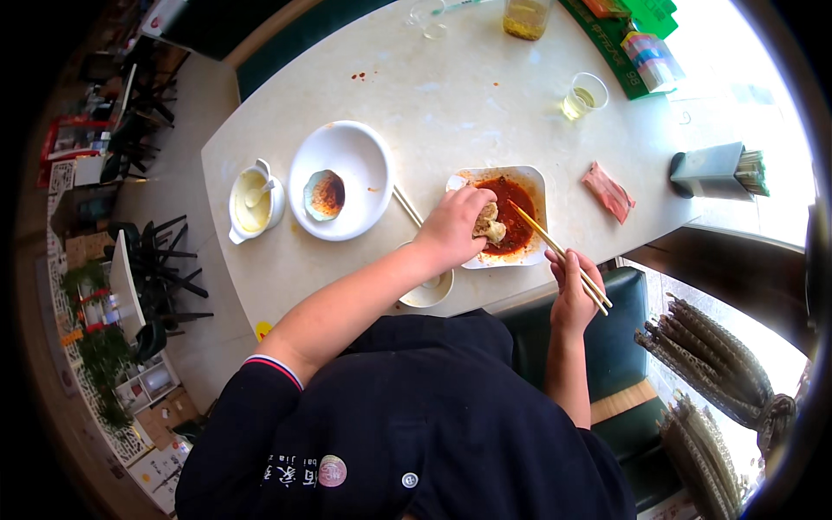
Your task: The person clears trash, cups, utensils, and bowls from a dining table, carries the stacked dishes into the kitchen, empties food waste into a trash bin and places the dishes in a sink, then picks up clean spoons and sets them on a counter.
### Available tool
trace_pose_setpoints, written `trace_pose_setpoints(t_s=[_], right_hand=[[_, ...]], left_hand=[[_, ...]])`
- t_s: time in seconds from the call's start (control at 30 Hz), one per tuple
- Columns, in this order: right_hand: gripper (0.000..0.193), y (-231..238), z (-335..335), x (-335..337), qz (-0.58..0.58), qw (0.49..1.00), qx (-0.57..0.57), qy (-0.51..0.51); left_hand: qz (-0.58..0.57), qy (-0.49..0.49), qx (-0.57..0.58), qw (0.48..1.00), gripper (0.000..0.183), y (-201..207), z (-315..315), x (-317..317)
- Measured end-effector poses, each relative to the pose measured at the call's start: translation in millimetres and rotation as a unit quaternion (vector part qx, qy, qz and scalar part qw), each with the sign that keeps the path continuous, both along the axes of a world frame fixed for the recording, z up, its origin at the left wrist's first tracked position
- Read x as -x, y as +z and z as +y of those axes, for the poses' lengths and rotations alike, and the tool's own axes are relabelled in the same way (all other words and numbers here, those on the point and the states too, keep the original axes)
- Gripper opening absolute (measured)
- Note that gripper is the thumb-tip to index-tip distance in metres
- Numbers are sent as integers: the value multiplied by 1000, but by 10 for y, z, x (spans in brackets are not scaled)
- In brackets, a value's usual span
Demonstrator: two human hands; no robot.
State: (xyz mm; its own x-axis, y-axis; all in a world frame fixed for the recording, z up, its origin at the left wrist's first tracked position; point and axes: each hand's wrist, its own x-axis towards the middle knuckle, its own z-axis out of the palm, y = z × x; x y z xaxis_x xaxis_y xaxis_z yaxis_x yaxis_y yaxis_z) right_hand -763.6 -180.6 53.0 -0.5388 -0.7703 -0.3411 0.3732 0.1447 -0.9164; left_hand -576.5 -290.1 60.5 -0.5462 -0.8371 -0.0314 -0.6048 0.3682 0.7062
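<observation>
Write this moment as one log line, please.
left hand: touching food piece, white dish | right hand: holding chopsticks, tips over red sauce

The desk (433,113) is cream-white, flecked with red-brown spots. The squarish dish (520,263) is white, its sauce (513,232) deep red — the lump of food (495,230) pale beige, the 2 crossing chopsticks (539,232) golden yellow. The big bowl (368,156) is plain white; the small cup (326,194) pale green, stained orange-brown. The crumpled wrapper (608,192) is pinkish red, the bench (620,303) dark green, and the shirt (364,390) navy-black — its cuff (277,368) striped red, white and blue.
</observation>
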Motion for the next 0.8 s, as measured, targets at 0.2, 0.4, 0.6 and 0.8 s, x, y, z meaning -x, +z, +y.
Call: trace_pose_setpoints(t_s=[0.2,0.4,0.6,0.8], right_hand=[[16,-4,-23,-19,0,1000,-1,-2],[16,-2,-25,-45,2,1000,-1,2],[18,-42,-54,-43,9,1000,1,4],[18,70,-51,-8,25,1000,5,-6]], left_hand=[[-5,13,-1,1000,49,3,-34,-57],[15,7,5,1000,48,11,-36,-88],[-6,-12,44,999,52,-59,-38,-66],[-15,-37,32,999,55,-70,-26,-57]])
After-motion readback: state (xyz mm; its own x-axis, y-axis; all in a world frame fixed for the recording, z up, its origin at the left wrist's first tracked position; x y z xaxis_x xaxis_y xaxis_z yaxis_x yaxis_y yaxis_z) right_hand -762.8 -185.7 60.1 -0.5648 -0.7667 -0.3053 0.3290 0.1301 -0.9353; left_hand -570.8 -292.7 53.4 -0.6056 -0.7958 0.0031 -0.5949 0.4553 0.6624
